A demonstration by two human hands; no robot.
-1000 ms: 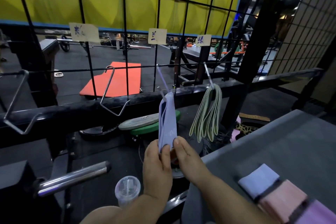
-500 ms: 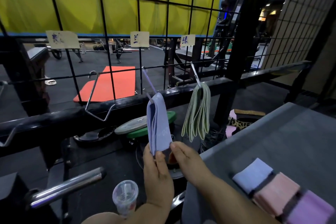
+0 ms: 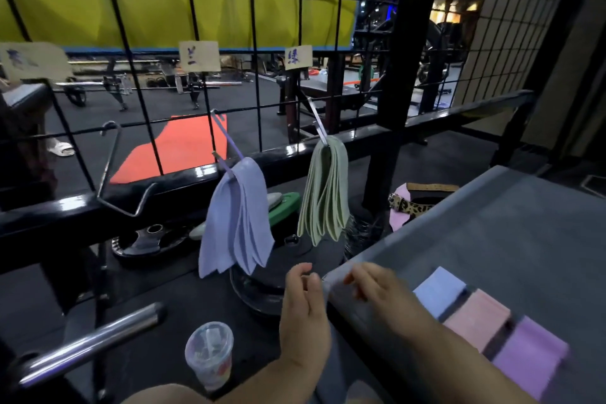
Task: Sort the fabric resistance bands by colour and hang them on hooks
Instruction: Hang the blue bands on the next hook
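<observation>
We find the blue bands (image 3: 234,216) hanging in a bunch from the middle hook (image 3: 226,146) on the wire grid (image 3: 252,43), below the middle label (image 3: 199,56); the green bands (image 3: 324,193) hang the same way from the right hook (image 3: 316,123), under the right label (image 3: 297,57); one colour per labelled hook keeps the sorting readable. The left hook (image 3: 111,170) carries nothing; we judge it is kept for a colour not yet hung. On the grey bench (image 3: 492,223) three more bands lie folded in a row, edges touching: the folded blue band (image 3: 439,292), the pink band (image 3: 477,318) and the purple band (image 3: 529,357); they look laid out for picking in turn. The left hand (image 3: 305,302) hovers just below the blue bunch, fingers loosely curled, holding nothing; the right hand (image 3: 377,285), blurred, is over the bench's near edge with relaxed fingers, apparently empty, near the folded blue band, which we take as the likely next pick. A plastic cup (image 3: 210,354) stands below the hands.
</observation>
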